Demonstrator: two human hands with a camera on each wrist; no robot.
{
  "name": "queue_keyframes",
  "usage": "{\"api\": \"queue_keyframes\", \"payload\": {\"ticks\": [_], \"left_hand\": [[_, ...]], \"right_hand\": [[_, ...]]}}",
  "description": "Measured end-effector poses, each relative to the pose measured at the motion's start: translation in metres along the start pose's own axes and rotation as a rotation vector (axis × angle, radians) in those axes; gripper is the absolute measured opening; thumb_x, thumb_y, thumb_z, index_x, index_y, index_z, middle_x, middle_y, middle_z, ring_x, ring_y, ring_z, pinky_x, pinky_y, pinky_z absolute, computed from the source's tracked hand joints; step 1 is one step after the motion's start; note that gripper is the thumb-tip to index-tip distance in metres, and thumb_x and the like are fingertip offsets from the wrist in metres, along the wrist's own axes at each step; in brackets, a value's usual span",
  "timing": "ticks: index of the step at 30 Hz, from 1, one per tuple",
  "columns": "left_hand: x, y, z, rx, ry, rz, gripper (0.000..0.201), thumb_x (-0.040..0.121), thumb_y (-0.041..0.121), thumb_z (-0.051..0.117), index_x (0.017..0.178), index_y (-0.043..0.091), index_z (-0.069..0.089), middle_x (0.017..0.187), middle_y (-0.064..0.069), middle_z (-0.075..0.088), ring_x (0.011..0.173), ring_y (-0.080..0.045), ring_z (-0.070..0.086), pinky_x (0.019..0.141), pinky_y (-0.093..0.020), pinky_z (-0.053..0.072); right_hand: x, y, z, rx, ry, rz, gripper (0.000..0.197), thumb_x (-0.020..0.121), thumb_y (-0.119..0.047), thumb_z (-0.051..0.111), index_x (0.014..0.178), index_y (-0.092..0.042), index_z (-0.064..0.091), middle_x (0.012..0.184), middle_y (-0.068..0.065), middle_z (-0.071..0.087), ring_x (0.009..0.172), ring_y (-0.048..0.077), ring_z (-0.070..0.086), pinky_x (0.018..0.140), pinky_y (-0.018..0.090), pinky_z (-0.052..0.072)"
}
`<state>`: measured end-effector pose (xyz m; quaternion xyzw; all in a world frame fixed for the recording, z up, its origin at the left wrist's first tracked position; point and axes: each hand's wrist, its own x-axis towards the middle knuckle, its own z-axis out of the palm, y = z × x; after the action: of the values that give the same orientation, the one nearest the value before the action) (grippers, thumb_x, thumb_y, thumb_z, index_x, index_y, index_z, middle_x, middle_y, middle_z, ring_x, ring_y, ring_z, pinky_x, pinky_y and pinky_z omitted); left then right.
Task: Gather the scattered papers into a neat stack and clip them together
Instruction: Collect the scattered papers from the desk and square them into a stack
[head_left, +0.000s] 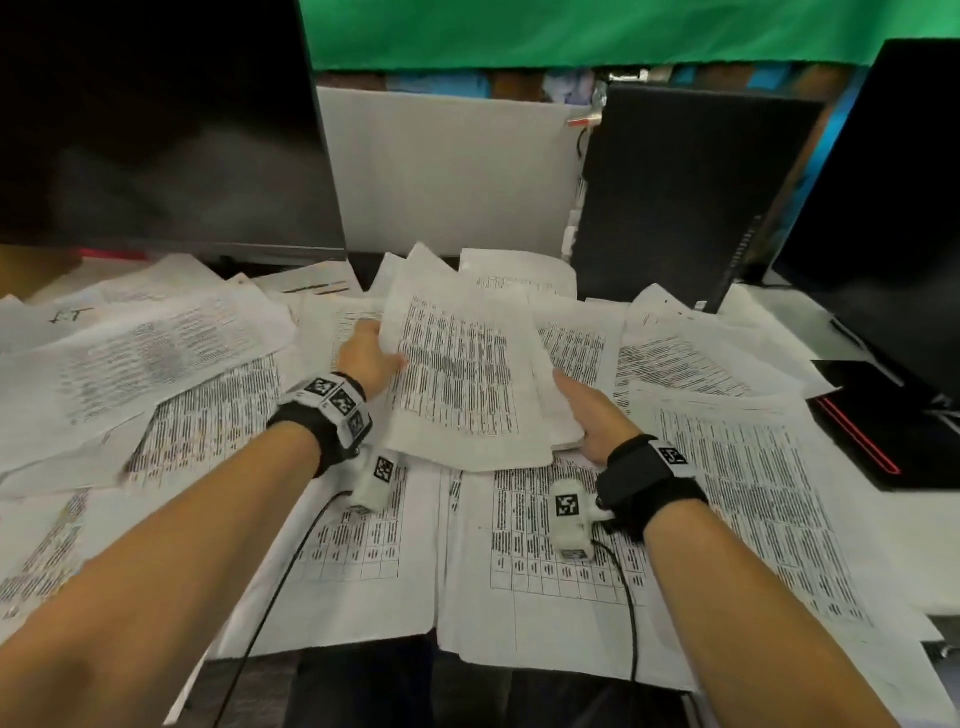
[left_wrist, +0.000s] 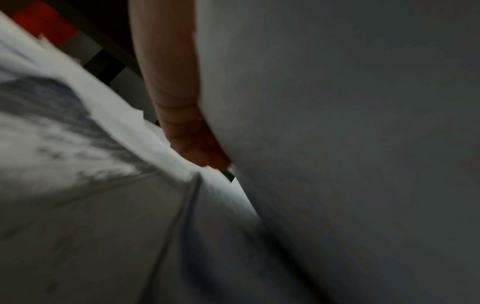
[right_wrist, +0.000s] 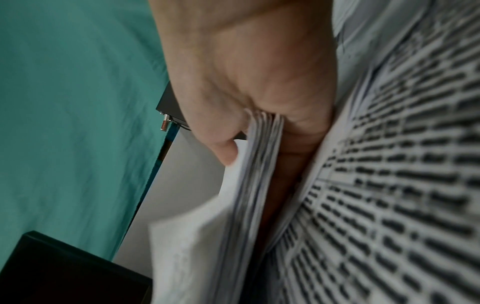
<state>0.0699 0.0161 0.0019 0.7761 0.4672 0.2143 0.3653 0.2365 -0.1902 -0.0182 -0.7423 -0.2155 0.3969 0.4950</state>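
White bundle of papers (head_left: 457, 379) held tilted above the desk, gripped at its left edge by the left hand (head_left: 366, 358) and clamped along its right edge between thumb and fingers of the right hand (head_left: 597, 421), edges fanned and uneven in the right wrist view. Beneath and all round, loose sheets (head_left: 545, 561) overlapping across the desk (head_left: 789, 306), two dark monitors (head_left: 156, 130) behind. No clip anywhere in view. Could slip and splay apart, given the uneven edges; could drag neighbouring sheets off the front edge.

Loose sheets (head_left: 737, 499) across the desk (head_left: 795, 306), monitor (head_left: 156, 130) behind left, laptop (head_left: 883, 208) behind right.
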Motion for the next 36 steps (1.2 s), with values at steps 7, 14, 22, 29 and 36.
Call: {"api": "queue_keyframes", "payload": {"ticks": [7, 14, 22, 29, 36], "left_hand": [[0.004, 0.000, 0.034, 0.368, -0.126, -0.167, 0.049, 0.098, 0.026, 0.043, 0.136, -0.005, 0.037, 0.137, -0.024, 0.043, 0.125, -0.038, 0.044, 0.104, -0.043, 0.038], [0.014, -0.002, 0.029, 0.228, -0.334, -0.193, 0.057, 0.089, 0.018, 0.062, 0.137, 0.001, 0.037, 0.138, -0.015, 0.047, 0.125, -0.032, 0.046, 0.104, -0.037, 0.040], [0.050, -0.044, -0.054, 0.123, 0.145, -0.468, 0.097, 0.081, 0.042, 0.067, 0.149, 0.002, 0.011, 0.152, -0.023, 0.022, 0.137, -0.039, 0.029, 0.112, -0.047, 0.029], [0.023, -0.004, -0.050, 0.291, 0.219, 0.149, 0.022, 0.090, 0.004, 0.052, 0.108, -0.004, 0.062, 0.109, -0.021, 0.064, 0.103, -0.037, 0.060, 0.090, -0.040, 0.046], [-0.002, 0.119, -0.120, 0.070, 0.481, 0.570, 0.022, 0.084, 0.009, 0.046, 0.100, 0.015, 0.060, 0.097, -0.007, 0.066, 0.094, -0.024, 0.062, 0.085, -0.032, 0.050]], "right_hand": [[0.017, -0.002, 0.010, -0.026, -0.128, 0.063, 0.072, 0.076, -0.071, 0.064, 0.134, -0.031, 0.052, 0.130, -0.014, 0.054, 0.120, 0.015, 0.050, 0.097, 0.041, 0.048], [0.022, 0.000, 0.002, 0.055, -0.068, 0.107, 0.038, 0.090, -0.040, 0.067, 0.122, -0.019, 0.061, 0.105, 0.003, 0.071, 0.093, 0.021, 0.068, 0.067, 0.031, 0.060], [0.029, 0.004, 0.007, 0.010, 0.004, 0.059, 0.032, 0.091, -0.028, 0.070, 0.119, -0.013, 0.063, 0.113, 0.012, 0.068, 0.102, 0.030, 0.066, 0.080, 0.041, 0.060], [0.026, 0.004, 0.010, 0.006, 0.023, 0.045, 0.032, 0.088, -0.027, 0.073, 0.114, -0.010, 0.067, 0.112, 0.014, 0.071, 0.104, 0.034, 0.068, 0.090, 0.053, 0.056], [0.025, 0.005, 0.009, -0.029, 0.020, 0.007, 0.037, 0.089, -0.028, 0.072, 0.120, -0.009, 0.065, 0.113, 0.015, 0.070, 0.105, 0.036, 0.066, 0.090, 0.054, 0.055]]}}
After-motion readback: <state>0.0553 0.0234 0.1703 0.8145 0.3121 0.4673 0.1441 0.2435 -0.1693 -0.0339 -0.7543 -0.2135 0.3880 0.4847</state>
